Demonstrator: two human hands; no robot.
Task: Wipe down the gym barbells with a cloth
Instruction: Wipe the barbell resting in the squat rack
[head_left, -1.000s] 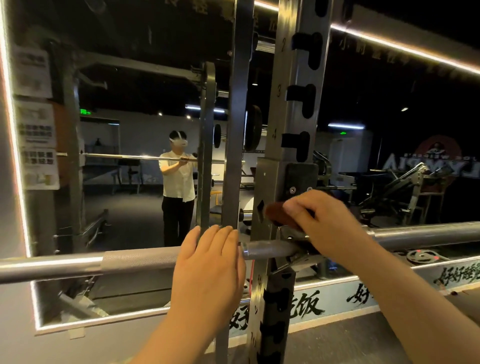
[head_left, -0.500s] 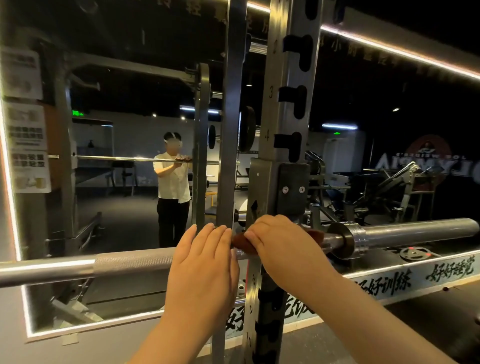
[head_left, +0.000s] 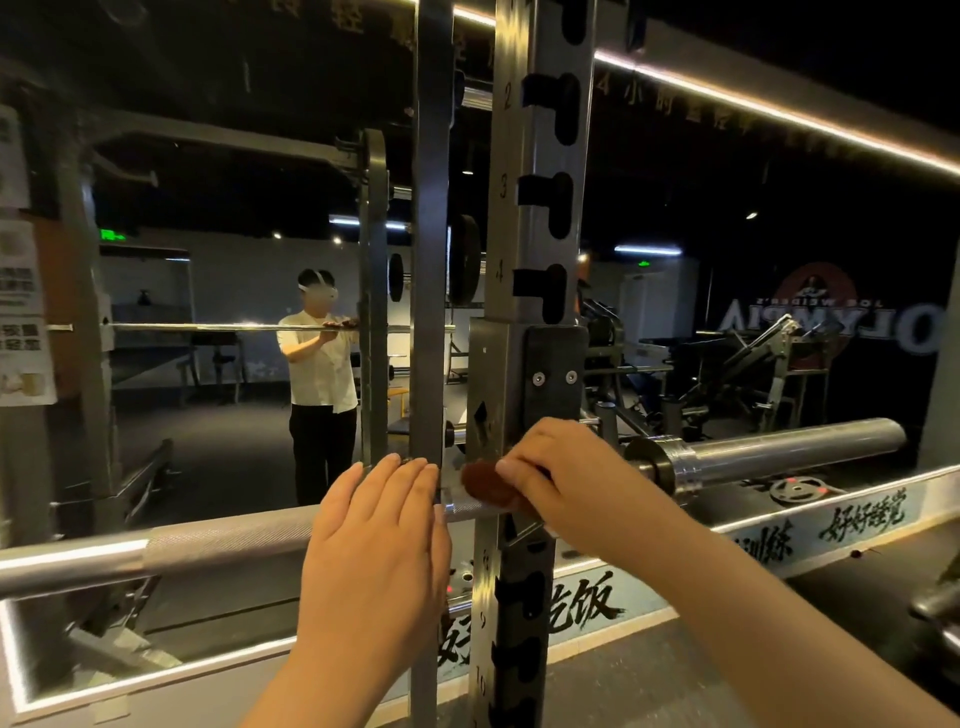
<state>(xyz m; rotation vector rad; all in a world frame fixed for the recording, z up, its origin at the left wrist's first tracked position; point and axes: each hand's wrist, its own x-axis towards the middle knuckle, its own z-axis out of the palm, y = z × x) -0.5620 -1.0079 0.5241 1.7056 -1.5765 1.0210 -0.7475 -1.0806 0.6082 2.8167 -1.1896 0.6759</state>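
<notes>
A steel barbell lies level across the rack at chest height, with its thick sleeve sticking out to the right. My left hand lies over the knurled shaft with straight fingers. My right hand grips a dark red cloth and presses it onto the shaft just in front of the rack upright. Most of the cloth is hidden under my fingers.
A numbered steel rack upright with black slots stands right behind the bar. A wall mirror behind it reflects a person, gym machines and a weight plate on the floor. Dark floor lies below right.
My right hand has slid the cloth left along the bar, from the right of the upright to its front. My left hand stays on the shaft.
</notes>
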